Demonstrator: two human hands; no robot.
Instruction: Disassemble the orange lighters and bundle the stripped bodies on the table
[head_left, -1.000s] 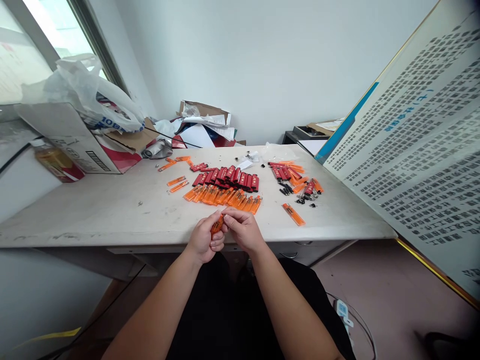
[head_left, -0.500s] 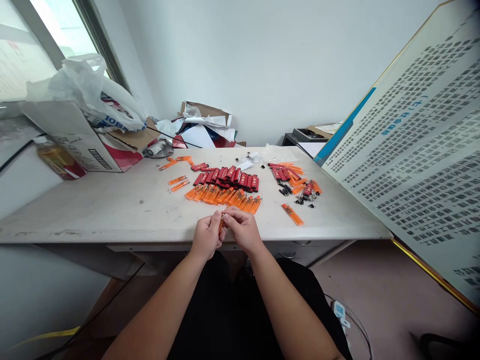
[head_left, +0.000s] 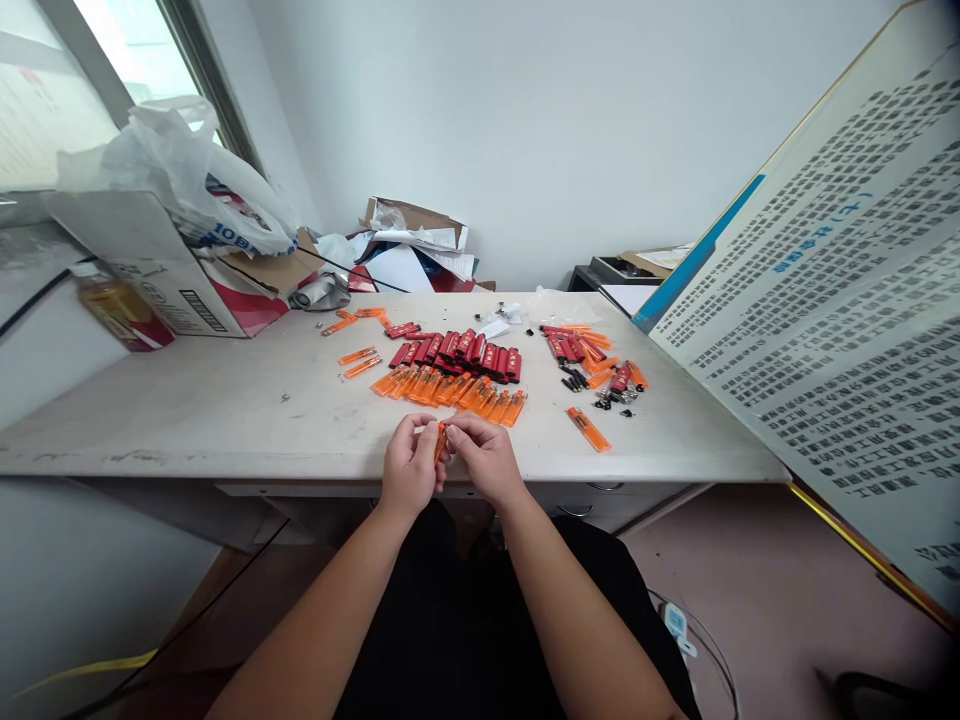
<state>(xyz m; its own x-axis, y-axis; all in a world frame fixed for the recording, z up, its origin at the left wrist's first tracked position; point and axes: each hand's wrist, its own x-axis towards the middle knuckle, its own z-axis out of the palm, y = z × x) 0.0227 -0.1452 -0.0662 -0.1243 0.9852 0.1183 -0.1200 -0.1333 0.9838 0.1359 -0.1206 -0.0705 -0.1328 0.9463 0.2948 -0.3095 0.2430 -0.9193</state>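
My left hand (head_left: 409, 468) and my right hand (head_left: 485, 460) meet at the near edge of the white table (head_left: 225, 400). Both are closed round one orange lighter (head_left: 440, 443), held upright between them; most of it is hidden by my fingers. Just beyond them lies a row of orange lighters (head_left: 450, 388), and behind that a row of red lighters (head_left: 457, 352). To the right a single orange lighter (head_left: 588, 428) lies by itself, close to a mixed heap of lighters and small black parts (head_left: 592, 362).
A torn cardboard box with a plastic bag (head_left: 172, 240) stands at the back left, a bottle (head_left: 120, 310) beside it. Papers and a box (head_left: 409, 250) pile up at the back wall. A large printed board (head_left: 825, 300) leans along the right side.
My hands have stayed together on the lighter, turning it more upright. The view has shifted slightly.
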